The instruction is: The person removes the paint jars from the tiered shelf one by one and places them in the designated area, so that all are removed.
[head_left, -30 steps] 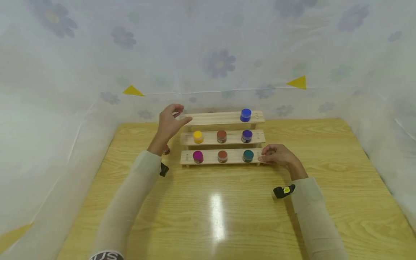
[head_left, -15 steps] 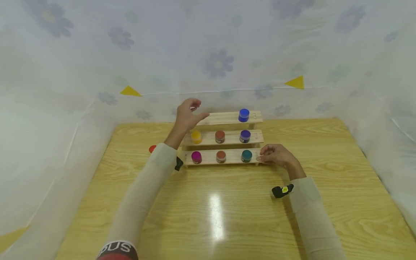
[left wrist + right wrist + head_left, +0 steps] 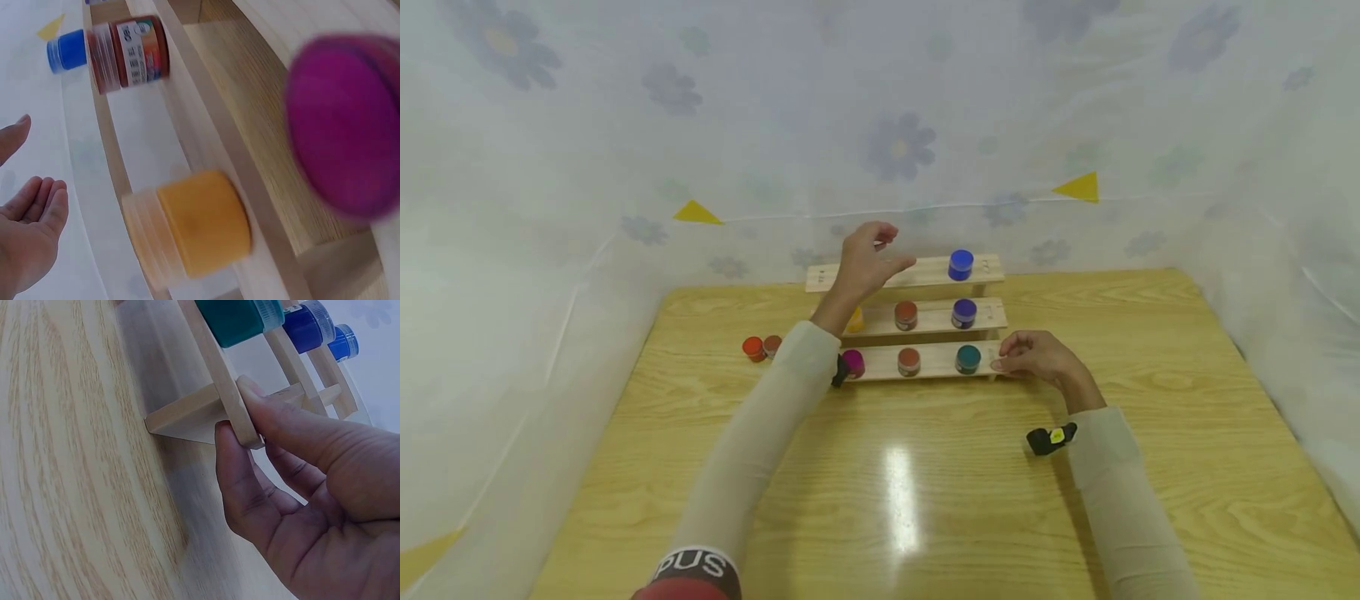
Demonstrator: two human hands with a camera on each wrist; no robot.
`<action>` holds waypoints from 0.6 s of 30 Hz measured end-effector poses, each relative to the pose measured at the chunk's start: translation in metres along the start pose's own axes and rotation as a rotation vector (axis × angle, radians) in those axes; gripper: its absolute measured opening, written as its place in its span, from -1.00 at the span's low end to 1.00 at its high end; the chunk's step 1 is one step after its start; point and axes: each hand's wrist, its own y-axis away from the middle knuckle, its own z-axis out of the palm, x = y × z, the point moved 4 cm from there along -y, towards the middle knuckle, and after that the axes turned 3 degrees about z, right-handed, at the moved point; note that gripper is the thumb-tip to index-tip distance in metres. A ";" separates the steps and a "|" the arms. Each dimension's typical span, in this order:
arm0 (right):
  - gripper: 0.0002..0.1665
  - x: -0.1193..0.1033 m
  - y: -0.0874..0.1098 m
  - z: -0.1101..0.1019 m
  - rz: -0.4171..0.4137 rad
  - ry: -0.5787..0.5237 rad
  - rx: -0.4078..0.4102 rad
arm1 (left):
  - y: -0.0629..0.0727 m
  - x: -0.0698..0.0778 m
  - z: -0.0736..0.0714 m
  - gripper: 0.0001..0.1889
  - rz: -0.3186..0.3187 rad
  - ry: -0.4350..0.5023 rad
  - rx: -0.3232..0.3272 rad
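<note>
A three-step wooden rack (image 3: 880, 367) bears small paint jars. My left hand (image 3: 865, 267) is above its top step, thumb and fingers apart; in the left wrist view nothing lies between them. To the right on that step stands a blue jar (image 3: 961, 265). The middle step carries a yellow jar (image 3: 203, 225), partly behind my left wrist in the head view, a brown jar (image 3: 906, 315) and a violet jar (image 3: 964, 313). A magenta jar (image 3: 853, 362), another brown jar (image 3: 909, 362) and a teal jar (image 3: 967, 359) stand lowest. My right hand (image 3: 312, 481) pinches the lowest step's right end.
On the wooden table (image 3: 970, 500), left of the rack, stand a red jar (image 3: 753, 348) and a brown jar (image 3: 772, 346), close beside my left sleeve (image 3: 775, 425). A flowered white sheet (image 3: 760, 108) hangs behind and along the sides.
My left hand has moved right along the top step, from its left end toward the middle. The red jar has come out from behind the left arm. My right hand stays at the rack.
</note>
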 end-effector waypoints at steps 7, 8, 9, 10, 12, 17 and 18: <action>-0.65 0.000 0.002 -0.002 -0.010 -0.031 -0.001 | -0.003 0.014 0.027 -0.46 0.017 -0.007 -0.021; -0.65 0.000 0.002 -0.002 -0.009 -0.030 0.001 | -0.003 0.017 0.031 -0.46 0.019 -0.016 -0.035; -0.65 0.000 0.003 -0.002 -0.009 -0.032 0.002 | -0.003 0.019 0.036 -0.46 0.016 -0.019 -0.047; -0.65 0.000 0.003 -0.002 -0.009 -0.031 0.004 | -0.003 0.021 0.040 -0.47 0.015 -0.023 -0.058; -0.65 0.001 0.003 -0.001 -0.012 -0.029 0.004 | -0.004 0.025 0.047 -0.48 0.011 -0.044 -0.086; -0.65 -0.001 0.002 0.001 -0.019 -0.015 0.007 | -0.005 0.029 0.059 -0.51 -0.004 -0.083 -0.131; -0.65 -0.001 0.003 0.002 -0.020 -0.012 0.007 | -0.005 0.029 0.060 -0.51 -0.010 -0.089 -0.134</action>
